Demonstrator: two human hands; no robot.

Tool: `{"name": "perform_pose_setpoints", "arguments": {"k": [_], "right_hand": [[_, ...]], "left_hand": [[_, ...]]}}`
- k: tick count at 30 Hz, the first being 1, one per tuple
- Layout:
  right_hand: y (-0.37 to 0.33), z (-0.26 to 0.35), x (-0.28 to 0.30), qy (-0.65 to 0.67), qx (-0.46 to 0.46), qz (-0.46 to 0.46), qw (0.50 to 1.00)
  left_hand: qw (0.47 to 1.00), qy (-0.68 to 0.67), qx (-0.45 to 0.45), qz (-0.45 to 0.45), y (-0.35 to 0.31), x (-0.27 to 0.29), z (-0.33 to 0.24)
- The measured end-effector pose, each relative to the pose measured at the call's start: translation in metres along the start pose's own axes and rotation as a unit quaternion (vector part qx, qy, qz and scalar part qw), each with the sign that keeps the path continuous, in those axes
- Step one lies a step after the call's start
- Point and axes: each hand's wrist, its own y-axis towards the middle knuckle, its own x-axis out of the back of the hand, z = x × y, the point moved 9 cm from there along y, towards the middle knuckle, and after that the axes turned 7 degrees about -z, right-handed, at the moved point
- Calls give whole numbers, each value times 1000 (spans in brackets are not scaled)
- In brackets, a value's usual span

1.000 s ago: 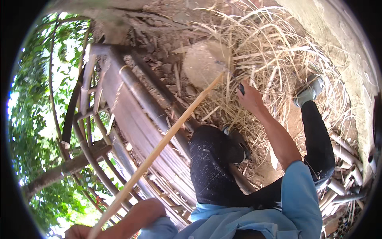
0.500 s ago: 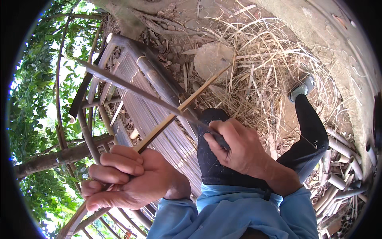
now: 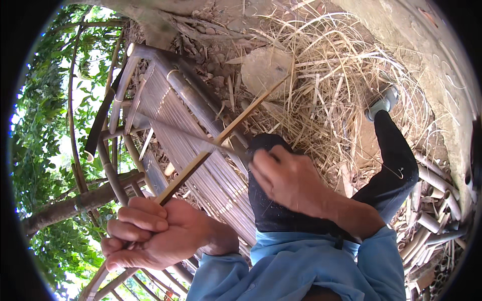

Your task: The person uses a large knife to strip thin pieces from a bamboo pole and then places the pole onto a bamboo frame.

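My left hand (image 3: 155, 233) is closed round a long bamboo strip (image 3: 241, 118), pale on one face and dark on the other. The strip slants from my fist up to the right, its thin far end over the ground. My right hand (image 3: 288, 175) grips a long-bladed knife (image 3: 187, 133), its handle mostly hidden in the fingers. Smeared by motion, the blade crosses the strip around its middle and points up to the left. Both hands are in front of my lap, above my dark trousers.
A slatted bamboo bench (image 3: 175, 108) with a thick pole frame lies beyond my hands. Curly shavings (image 3: 331, 90) cover the ground near a flat stone (image 3: 266, 70) and my right shoe (image 3: 383, 104). Cut bamboo pieces (image 3: 429, 220) are heaped at right; a pole railing (image 3: 75, 200) and leaves stand left.
My right hand has shifted slightly left with the knife, whose blade now sits lower and is more blurred. My left hand and the strip have moved a little to the left.
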Motion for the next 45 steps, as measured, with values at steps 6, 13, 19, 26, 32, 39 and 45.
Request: {"name": "perform_pose_setpoints", "arguments": {"k": [6,13,19,26,32,39,45], "right_hand": [[10,-81,-13,-58,-58,-48,995],[-4,-125,-54,-4,-61,7,998],[2,-144,-67,-2,-37,-1,999],[14,-224,-79,-52,-126,27,990],[-9,-281,-116,-29,-196,56,979],[-17,-375,-127,-82,-151,-31,985],[-36,-435,-134,-90,-235,-14,968]], "left_hand": [[999,-47,1,11,2,1,-1],[999,-32,-28,20,8,7,2],[999,8,-46,26,23,23,14],[996,-44,-45,60,37,21,20],[986,55,-105,-116,33,30,18],[994,43,-89,36,66,43,31],[957,-272,72,-74,105,83,50]]}}
